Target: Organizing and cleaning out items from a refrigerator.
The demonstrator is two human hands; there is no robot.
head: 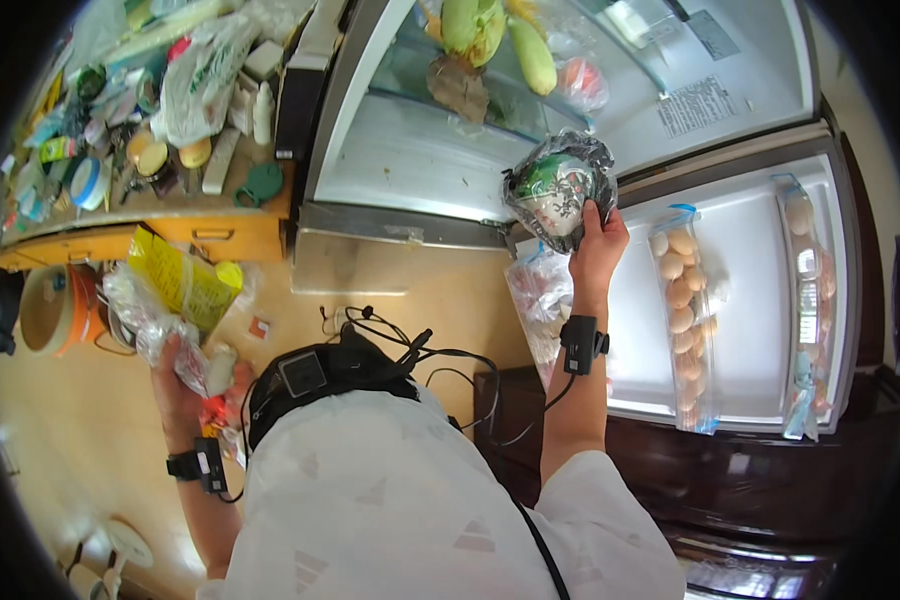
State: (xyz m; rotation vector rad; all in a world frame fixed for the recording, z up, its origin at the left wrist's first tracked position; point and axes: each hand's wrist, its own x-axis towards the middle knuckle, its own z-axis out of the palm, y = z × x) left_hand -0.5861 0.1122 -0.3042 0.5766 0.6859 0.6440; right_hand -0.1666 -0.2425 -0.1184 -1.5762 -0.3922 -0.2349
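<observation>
A bowl [555,191] with a green and white pattern, wrapped in clear plastic, is gripped at its near edge by my right hand [601,236]. It is held in front of the open refrigerator [412,165]. Inside sit a leafy pale green vegetable [469,34], a long light green squash [532,56] and a red item in a clear bag [581,79]. Low on the left, my left hand [174,379] is closed around crumpled clear plastic [172,337]. A yellow bag with writing [176,277] lies just beyond that plastic; whether they are joined I cannot tell.
The refrigerator door [750,300] stands open at right, its racks holding eggs [681,292] and bagged food [544,289]. A cluttered wooden desk [251,244] is at upper left. An orange bucket [82,307] stands below it. Black cables [450,351] loop near my waist.
</observation>
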